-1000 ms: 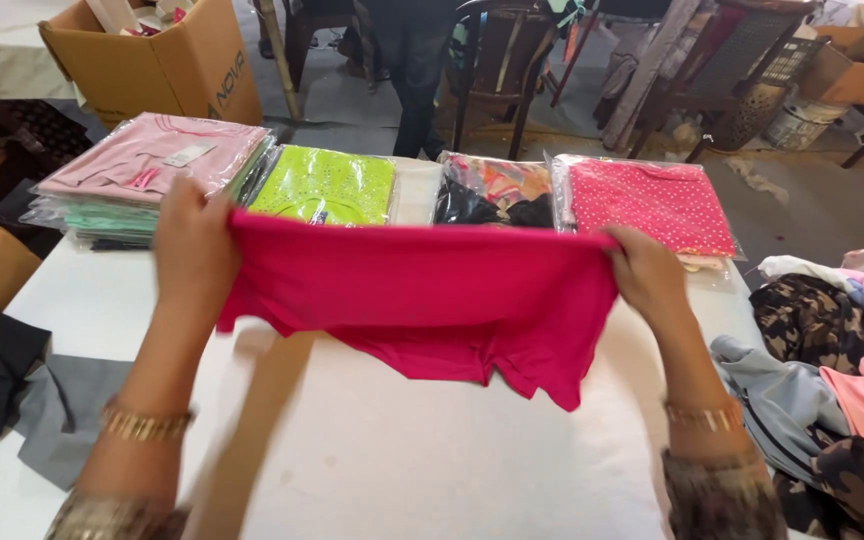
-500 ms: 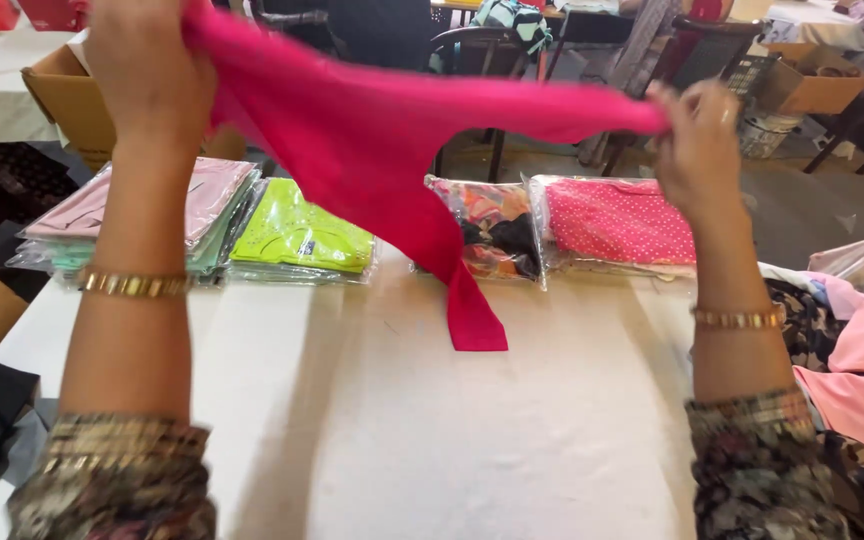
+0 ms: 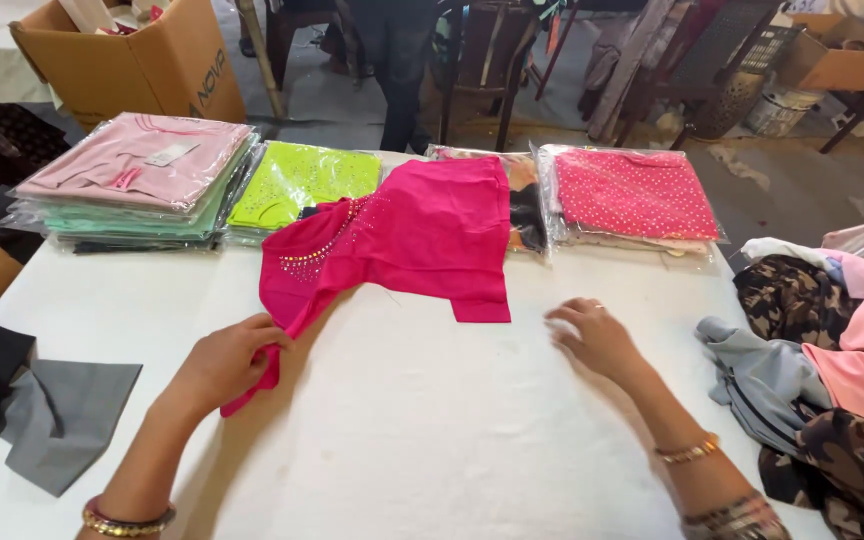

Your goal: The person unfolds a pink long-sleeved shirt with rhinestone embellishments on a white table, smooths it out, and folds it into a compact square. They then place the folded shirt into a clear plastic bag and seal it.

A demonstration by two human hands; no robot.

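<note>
**Inspector A:** We start at the fingers. The left hand [image 3: 227, 360] has its fingers pinched on the lower edge of the pink top [image 3: 407, 240]; the right hand [image 3: 597, 335] lies flat and empty on the white worktop [image 3: 432, 440], fingers loosely spread, just beside the garment's right hem but apart from it.

**Inspector B:** Agreed. The top lies partly spread mid-worktop, its far edge overlapping the bagged garments [image 3: 527, 205] behind it. We judge it light, soft and limp (it drapes and creases freely), with a beaded neckline [image 3: 327, 240] that could snag.

**Inspector A:** We would take it by hem or shoulder seams, not the beading.

**Inspector B:** Outward: packed stacks, pale pink [image 3: 132, 175] and lime [image 3: 302, 185], at the far edge; camouflage clothes [image 3: 802, 300] at right.
</note>
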